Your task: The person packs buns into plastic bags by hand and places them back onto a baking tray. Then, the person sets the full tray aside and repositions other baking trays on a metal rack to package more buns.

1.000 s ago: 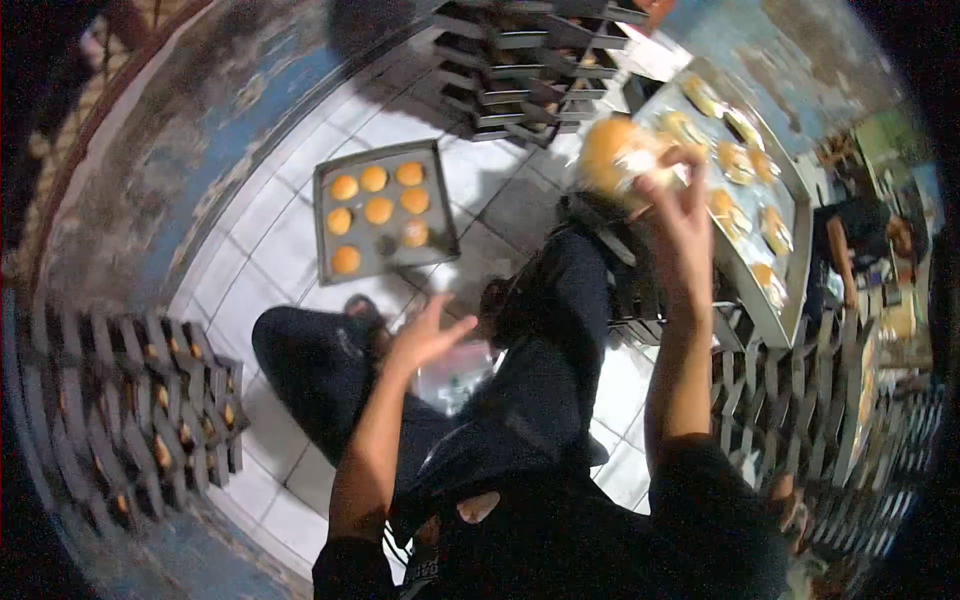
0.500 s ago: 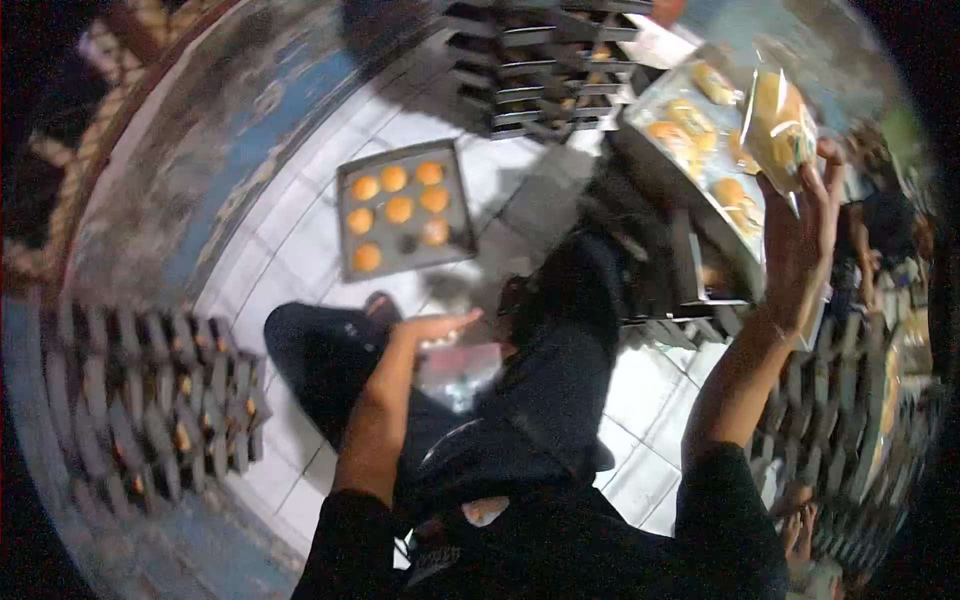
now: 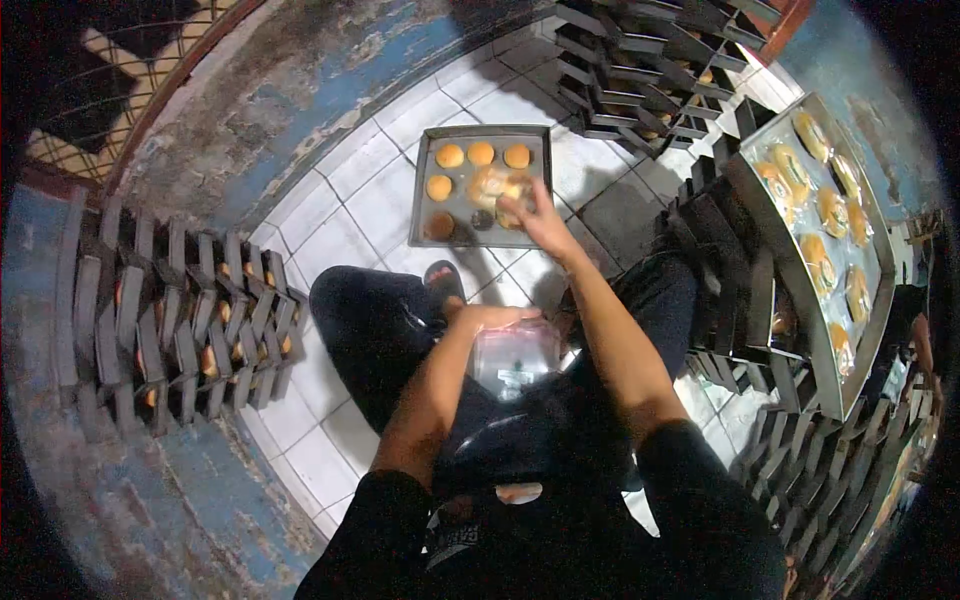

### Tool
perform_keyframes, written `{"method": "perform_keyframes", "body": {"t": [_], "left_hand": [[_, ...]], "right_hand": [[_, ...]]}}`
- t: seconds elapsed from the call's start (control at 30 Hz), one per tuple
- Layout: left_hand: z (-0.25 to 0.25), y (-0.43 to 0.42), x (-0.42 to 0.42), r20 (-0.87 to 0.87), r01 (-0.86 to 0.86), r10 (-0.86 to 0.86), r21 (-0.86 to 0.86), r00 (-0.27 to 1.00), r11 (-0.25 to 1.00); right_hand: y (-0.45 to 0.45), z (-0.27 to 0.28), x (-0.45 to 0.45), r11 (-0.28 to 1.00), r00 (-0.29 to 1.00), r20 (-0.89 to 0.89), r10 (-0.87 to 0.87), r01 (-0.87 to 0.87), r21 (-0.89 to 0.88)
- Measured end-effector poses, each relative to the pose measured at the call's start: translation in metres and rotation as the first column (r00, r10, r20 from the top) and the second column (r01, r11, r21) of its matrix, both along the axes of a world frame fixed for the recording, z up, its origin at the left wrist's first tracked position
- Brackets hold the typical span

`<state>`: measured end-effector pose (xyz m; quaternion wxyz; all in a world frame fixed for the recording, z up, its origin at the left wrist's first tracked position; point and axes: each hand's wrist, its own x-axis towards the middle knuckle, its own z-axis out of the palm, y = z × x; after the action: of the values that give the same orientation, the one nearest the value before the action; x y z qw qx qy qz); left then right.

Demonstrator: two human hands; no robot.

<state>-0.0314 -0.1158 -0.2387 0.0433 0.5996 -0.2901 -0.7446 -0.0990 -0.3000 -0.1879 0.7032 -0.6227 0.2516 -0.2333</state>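
Observation:
My left hand [image 3: 497, 318] lies with its fingers stretched out along the upper edge of a stack of clear plastic bags [image 3: 512, 365] in my lap. My right hand [image 3: 540, 222] is over the near right part of a dark metal baking tray [image 3: 418, 205] on the floor. Its fingers are smeared by motion, and a blurred, partly see-through bun shape [image 3: 490, 185] shows beside them; I cannot tell whether they grip it. Round golden buns [image 3: 480, 153] sit on this tray, some hidden by the hand.
At right, a large tray [image 3: 880, 310] of bagged breads [image 3: 822, 262] rests on stacked racks. More tray stacks stand at left [image 3: 185, 320], at the back [image 3: 640, 80] and at lower right [image 3: 830, 480]. Part of another person [image 3: 922, 340] shows at the far right.
My right hand has moved from the right-hand tray, where it held a bagged bread, left to the bun tray. My left hand stays by the plastic bags. The view has shifted.

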Motion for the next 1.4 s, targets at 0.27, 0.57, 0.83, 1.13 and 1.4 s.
{"method": "perform_keyframes", "body": {"t": [0.27, 0.57, 0.83, 1.13, 1.4], "left_hand": [[-0.019, 0.006, 0.013, -0.117, -0.036, 0.022, -0.117, 0.993, 0.992], [0.075, 0.028, 0.017, 0.230, 0.585, -0.543, -0.202, 0.808, 0.785], [0.024, 0.089, 0.006, 0.385, 0.464, -0.315, -0.401, 0.868, 0.790], [0.049, 0.106, -0.012, 0.667, 0.386, 0.092, -0.532, 0.740, 0.753], [0.146, 0.099, 0.030, 0.275, -0.126, 0.582, -0.822, 0.765, 0.555]], "right_hand": [[0.008, 0.015, -0.059, 0.755, 0.450, -0.641, 0.622, -0.562, 0.338], [0.068, -0.020, -0.098, 0.377, 0.080, -0.625, 0.777, -0.854, 0.359], [0.105, 0.004, -0.101, 0.465, 0.161, -0.647, 0.746, -0.821, 0.331], [0.048, 0.053, -0.098, 0.827, 0.768, -0.307, 0.562, -0.515, 0.225], [0.075, 0.193, -0.089, 0.020, 0.921, -0.369, -0.126, -0.369, -0.929]]}}
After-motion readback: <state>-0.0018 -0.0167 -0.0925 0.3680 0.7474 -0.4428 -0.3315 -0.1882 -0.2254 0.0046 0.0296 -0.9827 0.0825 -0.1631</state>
